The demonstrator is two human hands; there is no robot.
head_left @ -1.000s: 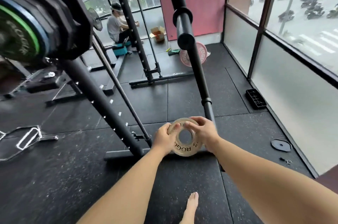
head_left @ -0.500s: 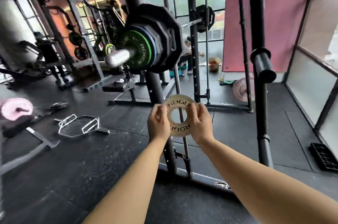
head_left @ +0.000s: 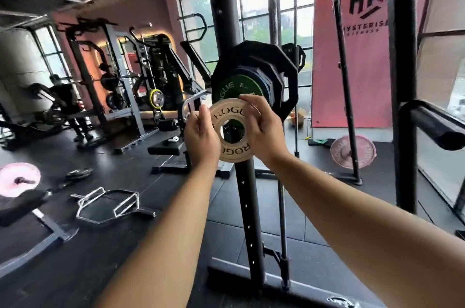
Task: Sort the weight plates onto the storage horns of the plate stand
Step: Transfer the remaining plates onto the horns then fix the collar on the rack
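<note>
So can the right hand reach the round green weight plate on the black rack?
Probably yes: the round green weight plate sits just behind the right hand, nothing between. But it and the left hand grip the small cream ring-shaped plate, so it isn't free.

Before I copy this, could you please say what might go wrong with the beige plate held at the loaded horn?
The right hand curls its fingers over the rim of the beige plate, close to the green plate; they could get pinched.
It and the left hand grip only that rim, so the plate might drop.
</note>
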